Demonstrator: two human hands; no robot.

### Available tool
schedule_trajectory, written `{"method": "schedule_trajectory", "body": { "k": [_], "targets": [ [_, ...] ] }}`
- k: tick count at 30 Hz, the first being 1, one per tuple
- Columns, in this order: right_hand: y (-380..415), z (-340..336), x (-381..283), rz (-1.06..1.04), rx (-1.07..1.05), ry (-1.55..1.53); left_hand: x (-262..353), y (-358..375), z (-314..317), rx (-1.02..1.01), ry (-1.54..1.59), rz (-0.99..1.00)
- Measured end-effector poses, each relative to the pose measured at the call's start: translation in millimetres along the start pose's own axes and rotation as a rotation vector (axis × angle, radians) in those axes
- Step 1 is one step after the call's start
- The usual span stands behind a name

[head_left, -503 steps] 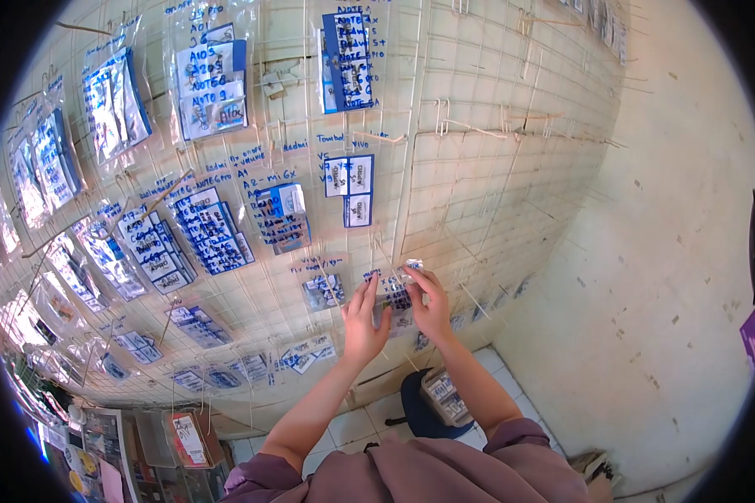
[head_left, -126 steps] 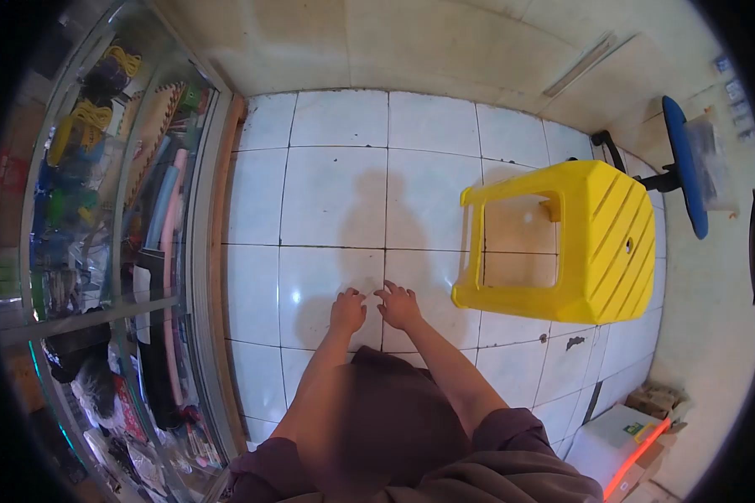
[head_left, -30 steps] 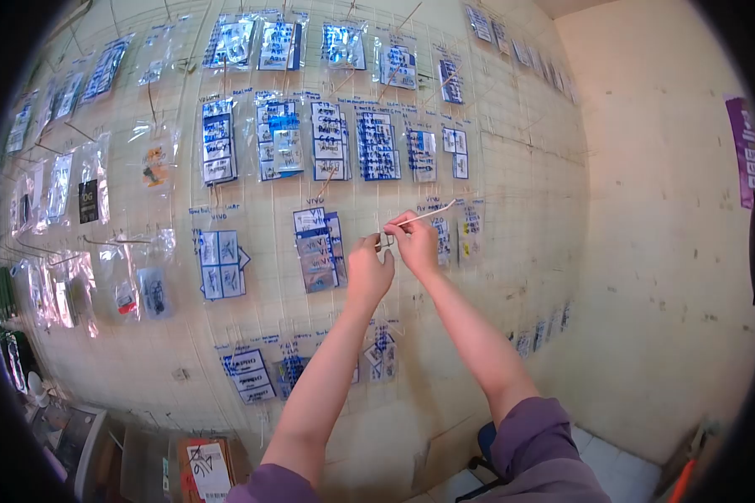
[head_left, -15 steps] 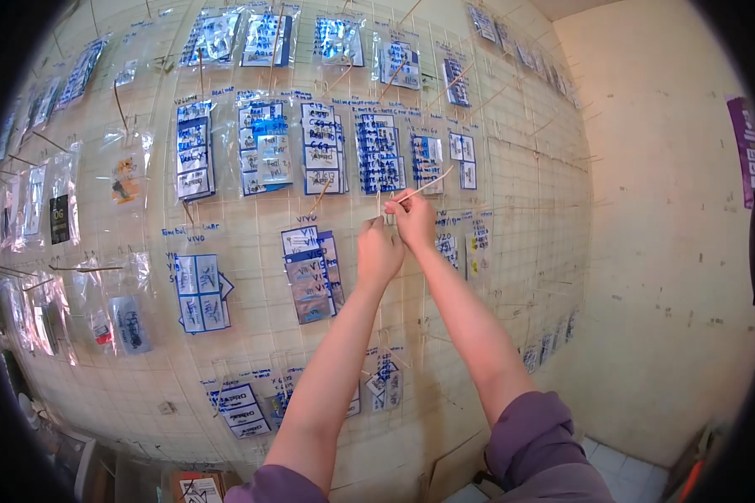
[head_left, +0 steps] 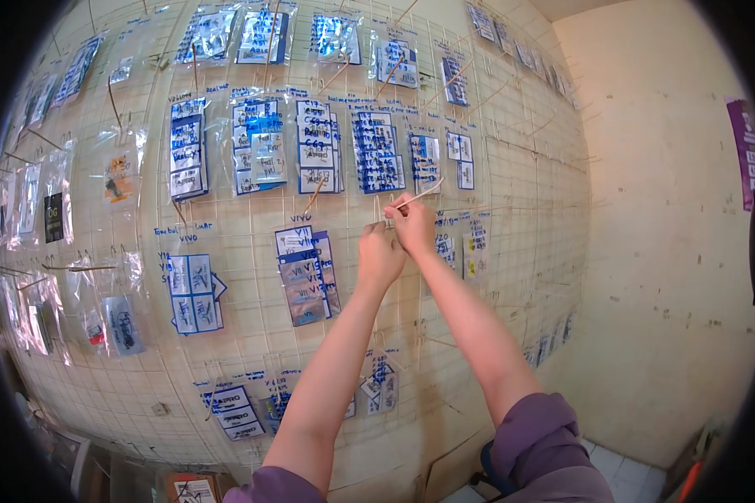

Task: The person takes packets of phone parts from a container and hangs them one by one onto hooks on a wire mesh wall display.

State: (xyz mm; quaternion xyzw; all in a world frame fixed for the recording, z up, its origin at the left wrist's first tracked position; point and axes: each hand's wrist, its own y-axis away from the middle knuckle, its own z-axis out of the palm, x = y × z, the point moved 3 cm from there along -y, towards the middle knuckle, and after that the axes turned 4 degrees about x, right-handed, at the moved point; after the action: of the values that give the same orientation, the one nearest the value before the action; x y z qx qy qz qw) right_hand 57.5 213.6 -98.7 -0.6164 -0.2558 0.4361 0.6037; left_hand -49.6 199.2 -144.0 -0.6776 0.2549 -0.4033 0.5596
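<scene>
My right hand (head_left: 417,228) is closed in a pinch at the wire grid (head_left: 512,277). Between its thumb and fingers is a thin pale rod (head_left: 425,192), slanting up to the right; it resembles the hooks on the grid. My left hand (head_left: 381,258) is just left of and below it, fingers curled against the grid wires; what they grip is hidden. Just above the hands hangs a bag of blue-and-white labelled packets (head_left: 378,152). Left of my left hand is another hanging bag of packets (head_left: 307,272) with blue handwriting.
Clear bags hang in rows on hooks, among them a bag with four-part blue-edged cards (head_left: 196,293) and a bag with an orange item (head_left: 119,176). Thin hooks (head_left: 314,198) jut from the grid. A bare side wall (head_left: 654,251) stands right; a cardboard box (head_left: 195,488) sits low left.
The view has shifted slightly, with the hanging bags a little farther left. The pale rod's outer end is slightly lower and farther left. Both hands stay together at the grid.
</scene>
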Motion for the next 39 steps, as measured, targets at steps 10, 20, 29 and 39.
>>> {"method": "schedule_trajectory", "body": {
  "k": [10, 20, 29, 39],
  "targets": [
    [-1.9, -1.1, -0.7, -0.011, 0.1, 0.033, 0.6, -3.4, -0.5, 0.011, 0.05, 0.013],
    [-6.5, 4.0, 7.5, 0.043, -0.013, 0.003, 4.4, -2.6, 1.5, -0.025, 0.077, -0.022],
    [7.9, -3.2, 15.9, 0.013, -0.047, 0.034, 14.5, 13.8, -8.1, -0.053, -0.023, -0.033],
    [120.2, -125.2, -44.7, 0.187, -0.087, -0.096, 82.6, 93.6, -30.3, -0.091, 0.023, -0.04]
  ]
}}
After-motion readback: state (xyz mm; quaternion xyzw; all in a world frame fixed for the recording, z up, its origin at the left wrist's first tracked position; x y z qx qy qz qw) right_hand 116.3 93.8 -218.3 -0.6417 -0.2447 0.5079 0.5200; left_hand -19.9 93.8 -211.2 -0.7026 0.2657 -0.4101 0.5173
